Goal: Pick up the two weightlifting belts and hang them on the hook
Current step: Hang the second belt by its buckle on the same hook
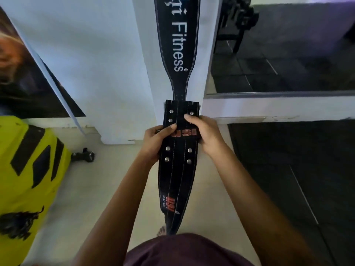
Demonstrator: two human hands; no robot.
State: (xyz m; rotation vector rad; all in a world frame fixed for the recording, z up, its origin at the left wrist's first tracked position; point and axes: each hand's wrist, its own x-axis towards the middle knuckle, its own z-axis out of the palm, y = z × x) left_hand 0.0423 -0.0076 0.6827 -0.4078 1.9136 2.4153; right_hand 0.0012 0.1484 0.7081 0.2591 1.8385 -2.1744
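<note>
- Both hands hold the studded belt (178, 150) near its upper end: my left hand (155, 143) wraps its left edge with the thumb laid across the face, and my right hand (205, 133) closes on the right edge beside the red lettering.
- Each grip is narrow and full of belt; neither hand is free.
- This belt hangs down between my forearms towards the pale floor (107, 181), its lower tip near my foot.
- Just above its top edge, the Fitness belt (177, 45) is already up against the white pillar (142, 73), its narrow tail just meeting the end I am holding.
- I cannot see the hook; it lies above the top of the view, so one belt looks done and one remains.
- To do this well, I judge I should lift the held end straight up along the pillar, keeping the belt flat and centred so it does not knock the hanging one loose.
- Its buckle end must lead, and I should not let go until the hook bears the weight.
- Off to the left, a yellow machine (28, 169) stands well apart.
</note>
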